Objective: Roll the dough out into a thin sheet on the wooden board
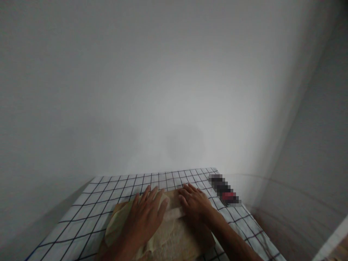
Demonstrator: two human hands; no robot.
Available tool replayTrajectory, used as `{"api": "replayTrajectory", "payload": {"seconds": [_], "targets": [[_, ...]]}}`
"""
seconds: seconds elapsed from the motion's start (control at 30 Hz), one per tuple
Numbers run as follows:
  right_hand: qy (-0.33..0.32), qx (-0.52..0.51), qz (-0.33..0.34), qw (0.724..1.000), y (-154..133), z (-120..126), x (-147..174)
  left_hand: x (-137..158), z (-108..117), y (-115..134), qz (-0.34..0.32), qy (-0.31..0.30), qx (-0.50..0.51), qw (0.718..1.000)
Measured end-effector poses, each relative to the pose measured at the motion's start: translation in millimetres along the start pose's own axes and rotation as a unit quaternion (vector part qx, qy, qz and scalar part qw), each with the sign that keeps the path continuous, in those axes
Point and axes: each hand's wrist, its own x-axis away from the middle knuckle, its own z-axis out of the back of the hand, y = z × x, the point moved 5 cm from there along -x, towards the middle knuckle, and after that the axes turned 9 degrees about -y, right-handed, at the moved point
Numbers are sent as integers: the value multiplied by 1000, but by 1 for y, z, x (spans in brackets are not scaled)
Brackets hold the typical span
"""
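Near the bottom centre of the frame, a wooden board (190, 241) is lying on a checked cloth (92, 206) that is covering the table. The cloth's far edge is running against a plain white wall (163, 79), and its right edge is dropping off toward the lower right. Bare cloth is showing left of the board and beyond it. A thin, pale sheet of dough (163, 237) is spreading across the board, its left edge overhanging slightly. The left hand (146, 217) and right hand (194, 203) are both lying flat, fingers spread, pressing on a rolling pin (174, 214) across the dough. A blurred dark object (224, 190) is sitting just right of the right hand.
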Motion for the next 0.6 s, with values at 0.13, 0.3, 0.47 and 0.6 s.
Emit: {"api": "replayTrajectory", "payload": {"seconds": [0.13,0.3,0.47,0.6], "targets": [[6,-12,-7,1000,6,4,-24,-15,3,-9,13,-8,-75,997],[20,-10,-6,1000,12,5,-55,-40,12,-19,62,-28,-60,996],[59,-13,-19,998,19,12,-76,-61,22,-26,126,-75,-30,989],[54,-1,-23,998,24,12,-91,-68,19,-32,137,-71,-25,988]]}}
